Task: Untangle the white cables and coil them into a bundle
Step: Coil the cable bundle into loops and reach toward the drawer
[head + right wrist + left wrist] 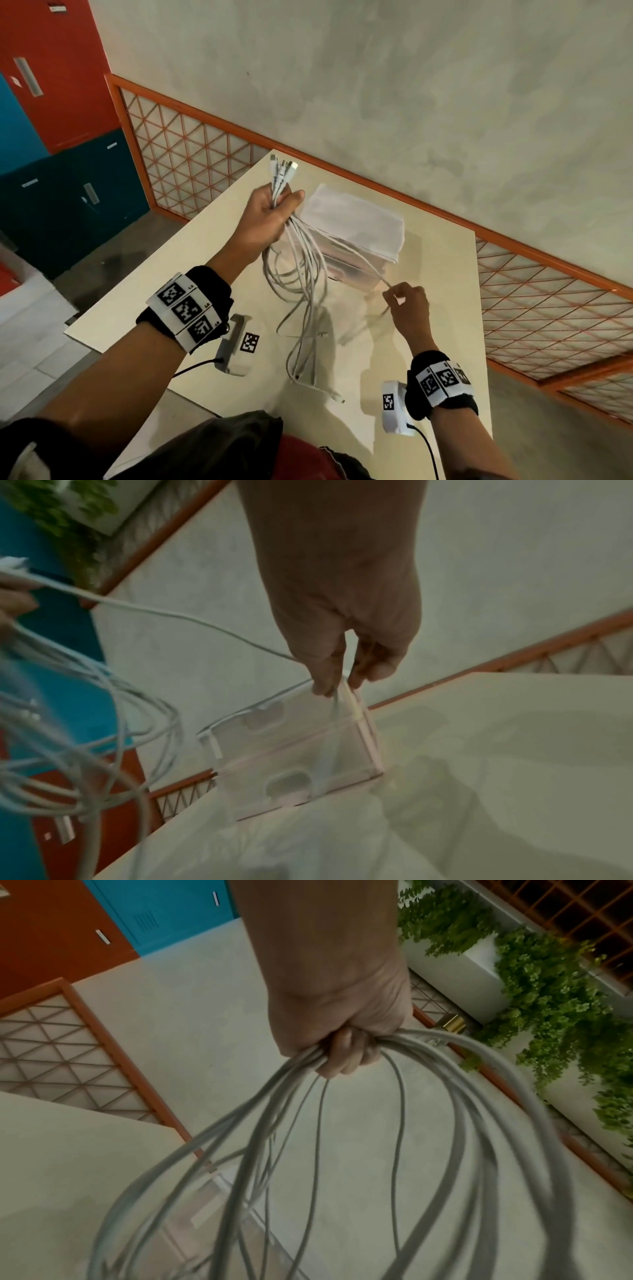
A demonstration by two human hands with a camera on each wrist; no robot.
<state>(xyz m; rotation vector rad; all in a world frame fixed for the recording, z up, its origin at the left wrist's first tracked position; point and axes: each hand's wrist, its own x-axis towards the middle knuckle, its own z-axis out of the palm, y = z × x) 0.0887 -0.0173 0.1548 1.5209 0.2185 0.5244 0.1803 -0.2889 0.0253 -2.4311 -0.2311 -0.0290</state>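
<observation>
My left hand (274, 212) is raised over the table and grips a bunch of white cables (301, 270) just below their connector ends (282, 168), which stick up from the fist. Loops hang down from the hand (342, 1042) as blurred cable loops (342, 1164), and their tails lie on the table (305, 373). My right hand (394, 296) pinches a single white strand (363, 262) that runs taut from the bunch. In the right wrist view the fingertips (325, 688) pinch that strand (192, 620), with the hanging loops (85, 723) at the left.
A clear plastic box (352, 236) with a frosted lid stands on the cream table (438, 274) behind the cables, near the far edge. An orange lattice railing (191, 150) borders the table. Coloured lockers (51, 102) stand at the left, and green plants (548, 993) beyond the railing.
</observation>
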